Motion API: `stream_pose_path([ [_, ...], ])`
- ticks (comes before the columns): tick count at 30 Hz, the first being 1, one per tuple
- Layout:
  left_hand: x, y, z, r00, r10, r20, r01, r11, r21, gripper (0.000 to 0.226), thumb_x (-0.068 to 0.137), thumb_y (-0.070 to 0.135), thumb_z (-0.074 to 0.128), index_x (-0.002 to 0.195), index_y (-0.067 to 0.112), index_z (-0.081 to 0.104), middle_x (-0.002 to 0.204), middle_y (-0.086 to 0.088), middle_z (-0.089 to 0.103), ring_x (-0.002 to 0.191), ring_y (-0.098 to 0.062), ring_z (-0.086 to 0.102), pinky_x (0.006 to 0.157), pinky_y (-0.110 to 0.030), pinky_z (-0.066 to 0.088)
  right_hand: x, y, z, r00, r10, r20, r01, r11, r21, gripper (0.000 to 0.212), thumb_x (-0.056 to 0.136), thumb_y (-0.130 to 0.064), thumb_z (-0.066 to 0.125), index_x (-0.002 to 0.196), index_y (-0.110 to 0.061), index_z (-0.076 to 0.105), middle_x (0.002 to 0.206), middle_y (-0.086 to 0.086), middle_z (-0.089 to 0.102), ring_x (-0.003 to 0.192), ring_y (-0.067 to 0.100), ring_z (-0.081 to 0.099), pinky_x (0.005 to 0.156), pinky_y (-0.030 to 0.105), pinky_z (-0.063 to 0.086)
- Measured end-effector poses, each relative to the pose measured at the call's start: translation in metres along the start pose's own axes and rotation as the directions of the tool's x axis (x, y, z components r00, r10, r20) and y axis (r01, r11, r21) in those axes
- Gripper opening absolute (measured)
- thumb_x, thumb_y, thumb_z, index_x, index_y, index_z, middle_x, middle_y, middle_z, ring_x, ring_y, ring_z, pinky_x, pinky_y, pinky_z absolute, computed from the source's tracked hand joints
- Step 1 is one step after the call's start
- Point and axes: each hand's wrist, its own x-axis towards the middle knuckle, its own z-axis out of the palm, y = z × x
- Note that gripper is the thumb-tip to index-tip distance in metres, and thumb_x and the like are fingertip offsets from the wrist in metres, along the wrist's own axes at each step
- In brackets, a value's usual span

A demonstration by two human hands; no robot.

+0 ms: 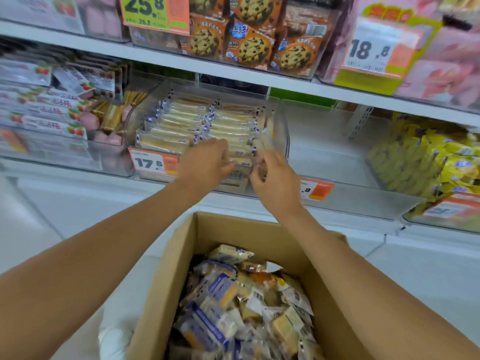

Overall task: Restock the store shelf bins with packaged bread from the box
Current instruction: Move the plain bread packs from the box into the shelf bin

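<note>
The box [179, 258] stands below the bin [285, 131], heaped with loose bread [233, 294]. The bin is clear and holds two tidy rows [179, 126] of packs. At the bin's front edge the left hand [207, 163] and right hand [275, 178] each pinch an end of one pack [237, 175], with fingers curled on it, just right of the bin's 17.8 tag [152, 162].

Head camera looks forward and down, near the box [168, 268] and bin [285, 136].
</note>
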Motion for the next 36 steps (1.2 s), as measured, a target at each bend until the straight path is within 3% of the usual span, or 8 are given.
stream_pose_path([
  [6,-0.101,0.027,0.062,0.886,-0.171,0.432,0.278,0.94,-0.198,0.025,0.091,0.048,0.063,0.092,0.023,0.06,0.087,0.009,0.064,0.084,-0.012,0.061,0.075,-0.032,0.05,-0.117,0.045,-0.006,0.911,0.158,0.381,-0.171,0.985,0.002,0.024,0.094,-0.03,0.055,0.115,-0.02,0.056,0.104,-0.005,0.058,0.081,0.016,0.058,0.067,0.03,0.044],
  [10,-0.159,0.02,0.112,0.777,-0.248,0.579,0.461,0.85,-0.254,0.026,0.091,0.042,0.067,0.103,0.019,0.065,0.099,0.007,0.065,0.095,-0.013,0.062,0.08,-0.029,0.05,-0.182,0.1,0.004,0.652,0.276,0.706,-0.292,0.951,-0.102,0.029,0.094,-0.034,0.056,0.121,-0.023,0.057,0.119,-0.004,0.058,0.101,0.016,0.059,0.08,0.03,0.048],
  [16,-0.186,0.004,0.157,0.735,-0.341,0.586,0.54,0.817,-0.202,0.03,0.089,0.038,0.069,0.11,0.016,0.065,0.104,0.002,0.064,0.102,-0.017,0.06,0.08,-0.029,0.046,-0.224,0.133,0.061,0.4,0.371,0.838,-0.537,0.836,-0.114,0.036,0.09,-0.03,0.063,0.124,-0.019,0.061,0.123,0.003,0.063,0.109,0.023,0.06,0.088,0.036,0.052],
  [19,-0.185,-0.004,0.168,0.708,-0.377,0.597,0.582,0.791,-0.19,0.036,0.091,0.033,0.068,0.123,0.016,0.061,0.122,-0.002,0.061,0.113,-0.019,0.056,0.091,-0.032,0.047,-0.237,0.118,0.094,0.366,0.368,0.855,-0.697,0.717,-0.01,0.044,0.09,-0.024,0.068,0.131,-0.01,0.058,0.128,0.005,0.06,0.116,0.024,0.058,0.09,0.033,0.049],
  [22,-0.19,-0.008,0.173,0.69,-0.368,0.624,0.627,0.733,-0.262,0.039,0.092,0.026,0.069,0.128,0.016,0.057,0.123,0.001,0.058,0.117,-0.015,0.053,0.09,-0.026,0.042,-0.231,0.084,0.116,0.303,0.394,0.868,-0.904,0.406,0.132,0.048,0.092,-0.025,0.068,0.134,-0.008,0.053,0.127,0.007,0.059,0.113,0.019,0.058,0.086,0.026,0.045],
  [27,-0.199,-0.014,0.172,0.678,-0.333,0.655,0.647,0.693,-0.318,0.044,0.089,0.024,0.072,0.129,0.019,0.056,0.121,0.009,0.056,0.112,-0.008,0.053,0.086,-0.019,0.041,-0.227,0.055,0.137,0.278,0.392,0.877,-0.926,0.352,0.136,0.019,0.093,-0.023,0.066,0.107,-0.011,0.065,0.097,-0.004,0.063,0.081,0.007,0.059,0.065,0.018,0.045],
  [33,-0.199,0.0,0.173,0.705,-0.211,0.678,0.467,0.857,-0.219,0.081,0.067,0.056,0.081,0.135,0.024,0.05,0.123,0.007,0.057,0.113,-0.013,0.056,0.093,-0.034,0.05,-0.182,0.06,0.081,0.247,0.436,0.866,-0.955,-0.045,0.295,0.005,0.091,-0.003,0.064,0.087,-0.006,0.065,0.102,0.021,0.07,0.088,0.025,0.068,0.077,0.031,0.057],
  [36,-0.188,0.015,0.174,0.785,-0.214,0.581,0.491,0.786,-0.374,0.043,0.08,0.025,0.078,0.116,0.023,0.055,0.107,0.008,0.064,0.103,-0.014,0.063,0.087,-0.034,0.053,-0.166,0.063,0.042,0.311,0.351,0.884,-0.923,-0.11,0.368,0.015,0.095,-0.013,0.061,0.104,-0.002,0.065,0.113,0.02,0.067,0.101,0.027,0.067,0.086,0.033,0.057],
])
